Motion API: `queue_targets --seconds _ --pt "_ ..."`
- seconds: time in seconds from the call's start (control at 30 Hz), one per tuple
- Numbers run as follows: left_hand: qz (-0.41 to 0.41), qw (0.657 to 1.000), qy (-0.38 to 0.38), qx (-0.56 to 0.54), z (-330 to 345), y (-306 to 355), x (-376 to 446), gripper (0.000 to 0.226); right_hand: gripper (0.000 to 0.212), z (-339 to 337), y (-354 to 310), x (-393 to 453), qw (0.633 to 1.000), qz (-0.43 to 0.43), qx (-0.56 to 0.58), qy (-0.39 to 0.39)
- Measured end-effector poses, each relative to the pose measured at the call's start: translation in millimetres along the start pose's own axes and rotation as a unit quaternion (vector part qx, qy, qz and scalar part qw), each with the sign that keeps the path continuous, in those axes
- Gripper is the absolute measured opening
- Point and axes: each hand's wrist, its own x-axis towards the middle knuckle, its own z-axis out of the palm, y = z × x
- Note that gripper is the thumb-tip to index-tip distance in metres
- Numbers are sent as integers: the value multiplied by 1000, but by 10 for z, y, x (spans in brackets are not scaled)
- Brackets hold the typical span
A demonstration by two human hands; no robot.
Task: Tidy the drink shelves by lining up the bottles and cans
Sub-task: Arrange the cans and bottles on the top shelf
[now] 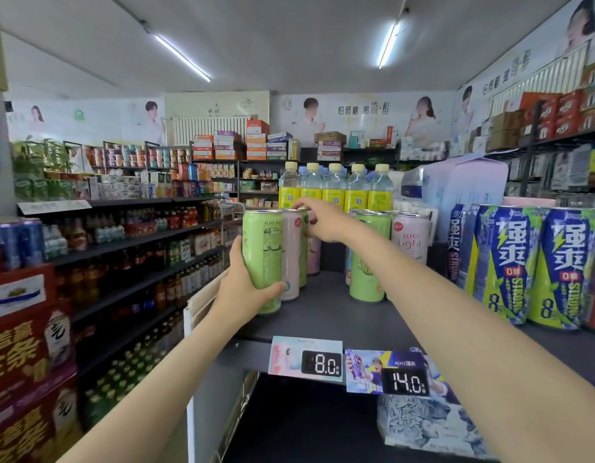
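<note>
**Top shelf, left end: slim cans being lined up**

Here, item by item, from the fingers out.

- Left hand [247, 289]: fingers and thumb curl round the lower half of the front green can [263, 262], apparently to steady or square it at the shelf [326, 315] edge.
- Right hand [322, 222]: reaches over the row, fingertips pinching the top of a pink can [312, 248] farther back, probably to draw it into line.
- Pink front can [291, 255]: stands upright, touching the green can's right side.
- Second cluster: another green can [368, 259] and a Light can [410, 237] stand apart to the right, leaving a bare gap between groups.
- Blue cans [530, 265]: tall, packed side by side at the right.
- Bottles [336, 188]: yellow-labelled, ranked behind.
- Price tags [322, 362]: clipped to the shelf lip.

Status, judged: alignment under way; the gap remains to be closed.
</note>
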Motion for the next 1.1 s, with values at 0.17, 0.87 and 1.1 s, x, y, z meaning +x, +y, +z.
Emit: queue_targets --seconds 0.17,0.87,1.1 --pt "-17 1000 -7 -18 26 -25 18 90 16 -110 -5 138 996 -1 3 87" --pt "-12 1000 -3 -2 14 -44 -4 76 16 -232 233 371 969 95 -218 71" --pt "-17 1000 2 1 16 -41 -16 77 23 -328 123 161 985 -22 -145 89"
